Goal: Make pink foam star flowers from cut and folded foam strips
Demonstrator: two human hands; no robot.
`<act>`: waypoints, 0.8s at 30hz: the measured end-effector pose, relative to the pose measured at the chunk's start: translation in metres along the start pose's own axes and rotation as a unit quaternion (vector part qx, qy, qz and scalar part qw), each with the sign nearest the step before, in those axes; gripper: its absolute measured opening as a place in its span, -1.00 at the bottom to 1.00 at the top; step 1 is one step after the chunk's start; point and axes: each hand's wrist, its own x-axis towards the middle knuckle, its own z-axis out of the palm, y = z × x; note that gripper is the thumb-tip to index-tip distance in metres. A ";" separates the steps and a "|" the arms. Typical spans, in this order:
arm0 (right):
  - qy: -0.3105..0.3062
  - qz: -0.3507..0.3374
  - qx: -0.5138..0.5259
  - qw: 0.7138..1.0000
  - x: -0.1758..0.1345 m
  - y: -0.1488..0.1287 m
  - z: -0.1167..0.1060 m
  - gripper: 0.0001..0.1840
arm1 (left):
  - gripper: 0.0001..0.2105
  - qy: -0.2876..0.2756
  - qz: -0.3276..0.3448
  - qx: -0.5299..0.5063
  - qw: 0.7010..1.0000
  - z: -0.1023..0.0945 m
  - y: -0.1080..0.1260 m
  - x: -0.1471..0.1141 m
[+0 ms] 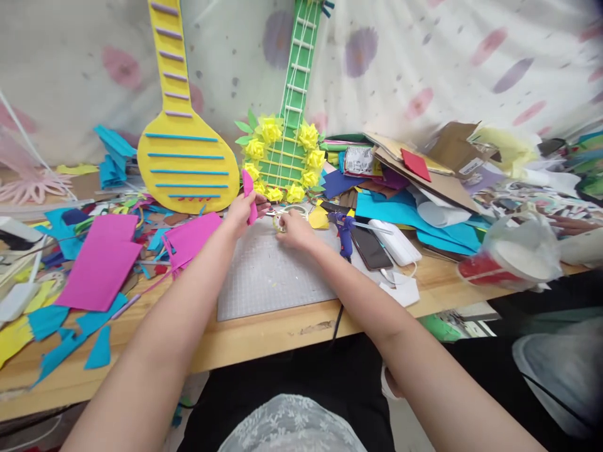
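Note:
My left hand (pixel 240 213) holds a folded strip of magenta craft paper (pixel 249 196) upright between thumb and fingers, at the far edge of the grey cutting mat (pixel 277 276). Close beside it, my right hand (pixel 298 231) has its fingers curled round the pale handles of what look like scissors (pixel 277 223); the blades are hard to see. Behind the hands stand a yellow paper lute-like instrument (pixel 188 164) with blue strips and a green one (pixel 294 107) ringed by yellow paper flowers (pixel 308 135).
Right of the mat lie a blue glue gun (pixel 345 235), a phone (pixel 372 247) and a white power bank (pixel 396 242). Magenta sheets (pixel 101 263) and blue scraps (pixel 100 348) cover the left. Stacked card and paper (pixel 419 210) and a red cup (pixel 509 260) stand at right.

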 end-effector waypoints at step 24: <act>0.216 0.105 0.217 0.946 0.017 0.026 0.042 -0.84 | -0.76 0.147 0.167 -0.086 0.971 -0.097 -0.009 -0.013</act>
